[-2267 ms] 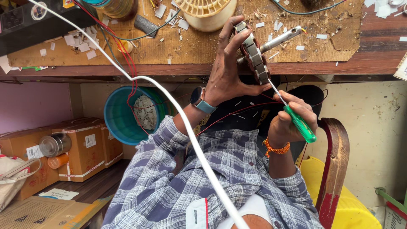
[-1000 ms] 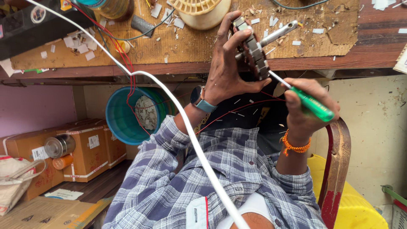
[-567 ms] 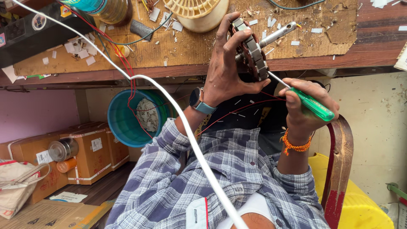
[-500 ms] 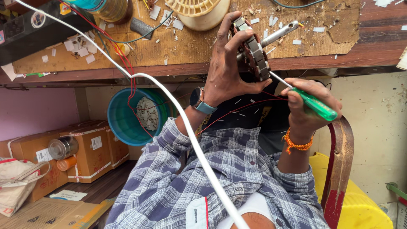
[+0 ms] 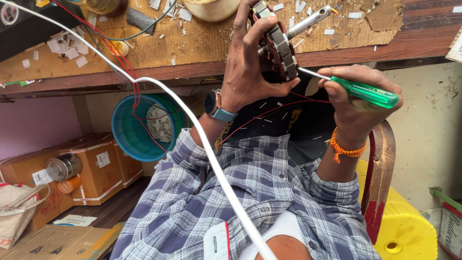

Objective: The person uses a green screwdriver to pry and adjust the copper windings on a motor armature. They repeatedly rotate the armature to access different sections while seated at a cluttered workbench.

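My left hand (image 5: 250,62) grips a round metal motor stator (image 5: 279,45) with a steel shaft (image 5: 310,20) sticking out to the upper right, held up in front of the workbench edge. My right hand (image 5: 356,103) is closed around a green-handled screwdriver (image 5: 368,91). Its thin metal tip touches the stator's lower rim. A watch sits on my left wrist, an orange thread band on my right. Thin red wires trail from the stator down across my lap.
The wooden workbench (image 5: 192,53) carries paper scraps and wire bits. A white cable (image 5: 192,125) runs diagonally across. A blue bucket (image 5: 139,127) and cardboard boxes (image 5: 91,163) stand under the bench at left. A chair back (image 5: 380,178) and a yellow container (image 5: 409,226) are at right.
My right hand has swung the screwdriver from pointing steeply upward to lying nearly level, its tip staying at the stator's lower edge. My left hand keeps hold of the stator.
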